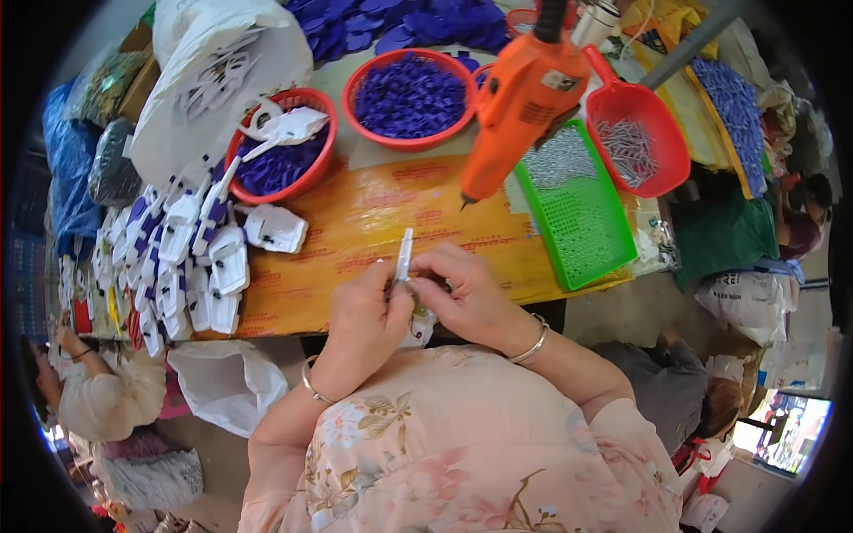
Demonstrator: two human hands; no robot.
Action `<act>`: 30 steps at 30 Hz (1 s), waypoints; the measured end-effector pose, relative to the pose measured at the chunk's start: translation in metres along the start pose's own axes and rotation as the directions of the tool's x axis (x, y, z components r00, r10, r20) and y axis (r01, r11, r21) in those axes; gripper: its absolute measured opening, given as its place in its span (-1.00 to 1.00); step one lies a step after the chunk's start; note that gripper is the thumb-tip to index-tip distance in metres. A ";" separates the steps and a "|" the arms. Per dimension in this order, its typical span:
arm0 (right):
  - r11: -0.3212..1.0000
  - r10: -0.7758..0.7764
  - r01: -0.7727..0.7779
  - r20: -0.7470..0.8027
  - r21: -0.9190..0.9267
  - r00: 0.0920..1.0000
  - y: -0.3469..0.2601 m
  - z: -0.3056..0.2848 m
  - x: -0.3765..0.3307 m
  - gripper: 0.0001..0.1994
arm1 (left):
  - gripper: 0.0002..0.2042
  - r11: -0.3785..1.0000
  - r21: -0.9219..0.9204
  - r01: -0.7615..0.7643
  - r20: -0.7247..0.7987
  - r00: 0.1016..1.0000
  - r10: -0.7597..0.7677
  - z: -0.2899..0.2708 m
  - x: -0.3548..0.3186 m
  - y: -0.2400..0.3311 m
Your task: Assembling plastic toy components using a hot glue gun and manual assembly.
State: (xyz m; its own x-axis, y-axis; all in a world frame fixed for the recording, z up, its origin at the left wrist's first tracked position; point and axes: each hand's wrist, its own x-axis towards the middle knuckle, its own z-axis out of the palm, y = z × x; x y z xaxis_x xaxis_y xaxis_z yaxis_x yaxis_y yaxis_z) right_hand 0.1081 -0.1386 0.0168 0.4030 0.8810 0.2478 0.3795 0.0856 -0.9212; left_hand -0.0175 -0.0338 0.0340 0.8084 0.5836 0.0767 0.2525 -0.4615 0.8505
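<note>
Both my hands meet near the front edge of the yellow-covered table (373, 218). My left hand (369, 315) and my right hand (466, 298) together pinch a small white plastic part (404, 256) that stands upright between the fingertips. A second white piece (418, 329) shows just below my hands. An orange power screwdriver (520, 98) hangs tip-down above the table, a little beyond my right hand. Each wrist carries a silver bangle.
White-and-blue assembled parts (178, 258) lie stacked at the left. Two red baskets (280, 147) (410, 96) hold blue pieces. A green tray (577, 204) and a red scoop (635, 142) hold metal screws. Other people sit at the left (80, 391) and right (800, 222).
</note>
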 end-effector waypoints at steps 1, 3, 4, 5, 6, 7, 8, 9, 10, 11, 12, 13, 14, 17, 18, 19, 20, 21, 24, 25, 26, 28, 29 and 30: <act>1.000 0.002 -0.003 -0.012 -0.011 1.000 -0.001 -0.001 -0.001 -0.85 | -0.93 1.000 -0.007 -0.011 0.009 1.000 0.011 -0.001 0.001 0.001; 0.999 0.038 -0.038 0.020 0.000 0.999 0.000 -0.001 -0.002 -0.85 | -0.94 1.000 0.014 0.003 0.032 0.999 -0.004 -0.004 0.002 0.004; 0.999 0.041 -0.041 0.015 0.000 0.999 0.000 0.000 -0.002 -0.85 | -0.94 1.000 0.014 0.002 0.037 0.999 -0.002 -0.005 0.003 0.004; 1.000 0.005 -0.005 0.012 0.001 1.000 0.000 0.001 -0.001 -0.84 | -0.93 0.999 0.026 0.022 0.058 0.998 -0.024 -0.007 0.003 0.004; 0.999 -0.034 0.034 0.011 0.005 0.999 0.000 0.002 0.000 -0.84 | -0.93 0.998 0.039 0.043 0.077 0.996 -0.046 -0.009 0.003 0.004; 0.999 -0.033 0.032 0.012 0.010 0.999 0.000 0.002 0.000 -0.84 | -0.93 0.998 0.043 0.047 0.077 0.996 -0.050 -0.009 0.003 0.005; 0.999 -0.033 0.033 0.010 0.021 0.999 -0.001 0.000 0.000 -0.85 | -0.93 0.999 0.052 0.011 0.077 0.997 -0.015 -0.009 0.005 0.005; 0.999 -0.036 0.036 0.014 0.038 0.999 -0.002 0.001 0.000 -0.85 | -0.93 0.998 0.067 -0.020 0.072 0.997 0.016 -0.010 0.006 0.005; 0.998 -0.037 0.036 0.021 0.051 0.999 -0.001 0.001 0.000 -0.85 | -0.93 0.998 0.046 -0.034 0.087 0.996 0.030 -0.012 0.007 0.004; 0.998 -0.009 0.008 0.005 0.061 1.000 0.000 0.000 -0.001 -0.86 | -0.93 0.999 0.026 -0.046 0.102 0.994 0.043 -0.014 0.010 0.004; 0.998 0.020 -0.019 -0.011 0.068 1.000 0.002 -0.002 -0.001 -0.87 | -0.90 0.999 -0.042 -0.035 0.131 0.991 0.040 -0.015 0.012 0.003; 0.994 0.061 -0.061 -0.002 0.096 0.998 0.002 -0.002 -0.002 -0.87 | -0.90 0.999 -0.034 -0.026 0.126 0.992 0.030 -0.017 0.013 -0.001; 0.993 0.060 -0.060 0.004 0.105 0.998 0.003 -0.001 -0.001 -0.87 | -0.88 0.991 -0.135 0.023 0.174 0.985 0.000 -0.020 0.013 -0.006; 0.988 0.057 -0.056 -0.003 0.142 0.998 0.006 0.000 0.000 -0.86 | -0.84 0.973 -0.203 0.113 0.272 0.961 -0.055 -0.026 0.016 -0.010; 0.986 0.073 -0.070 -0.013 0.153 0.997 0.007 0.001 0.000 -0.86 | -0.81 0.973 -0.177 0.146 0.322 0.943 -0.083 -0.028 0.016 -0.010; 0.983 0.088 -0.083 -0.023 0.162 0.996 0.008 0.002 0.000 -0.86 | -0.81 0.973 -0.175 0.149 0.319 0.944 -0.088 -0.027 0.015 -0.012; 0.983 0.087 -0.083 -0.019 0.166 0.996 0.008 0.002 0.001 -0.86 | -0.82 0.975 -0.196 0.106 0.274 0.960 -0.049 -0.023 0.015 -0.015; 0.979 0.118 -0.118 0.011 0.164 0.993 0.008 0.001 0.001 -0.86 | -0.84 0.974 -0.216 0.062 0.230 0.973 -0.011 -0.020 0.014 -0.016; 0.982 0.134 -0.137 0.037 0.133 0.990 0.011 0.002 0.002 -0.86 | -0.84 0.960 -0.243 0.136 0.249 0.966 -0.074 -0.017 0.014 -0.017; 0.987 0.119 -0.122 0.032 0.103 0.992 0.012 0.003 0.002 -0.85 | -0.84 0.960 -0.242 0.137 0.249 0.966 -0.075 -0.017 0.016 -0.017; 0.987 0.119 -0.122 0.032 0.105 0.992 0.012 0.003 0.002 -0.85 | -0.84 0.979 -0.178 0.095 0.245 0.968 -0.050 -0.017 0.018 -0.018; 0.967 0.192 -0.198 0.053 0.160 0.980 0.011 0.003 0.004 -0.85 | -0.85 0.992 -0.113 0.050 0.244 0.970 -0.021 -0.017 0.022 -0.018; 0.967 0.192 -0.198 0.051 0.160 0.980 0.012 0.003 0.004 -0.85 | -0.86 0.995 -0.092 0.043 0.244 0.970 -0.020 -0.017 0.023 -0.018; 0.972 0.176 -0.182 0.048 0.151 0.983 0.012 0.004 0.004 -0.85 | -0.86 0.997 -0.069 0.037 0.243 0.970 -0.019 -0.017 0.024 -0.018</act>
State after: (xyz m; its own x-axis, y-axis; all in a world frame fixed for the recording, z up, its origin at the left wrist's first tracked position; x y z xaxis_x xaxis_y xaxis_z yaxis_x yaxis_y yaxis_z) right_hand 0.1115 -0.1322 0.0054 0.4229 0.9037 0.0668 0.1696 -0.0065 -0.9855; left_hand -0.0118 0.0002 0.0294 0.9087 0.4119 -0.0681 0.2444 -0.3925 0.8867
